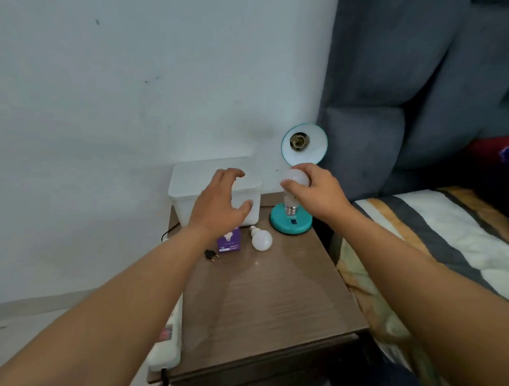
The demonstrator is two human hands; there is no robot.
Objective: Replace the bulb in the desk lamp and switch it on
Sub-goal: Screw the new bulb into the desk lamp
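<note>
A teal desk lamp stands at the back right of the bedside table, its round base (289, 225) on the wood. The lamp's shade (304, 144) faces me and its socket (298, 141) is bare. My right hand (316, 192) grips a white bulb (294, 179) by the globe, screw cap pointing down, just below the shade and above the base. My left hand (221, 204) hovers with fingers spread over the table's back left, holding nothing. A second white bulb (261, 239) lies on the table beside a purple bulb box (230, 241).
A white lidded plastic box (187, 184) sits against the wall behind my left hand. A black plug adapter (211, 255) lies near the purple box. A white power strip (167, 351) hangs at the table's left edge. A bed with a striped cover (436, 228) adjoins on the right.
</note>
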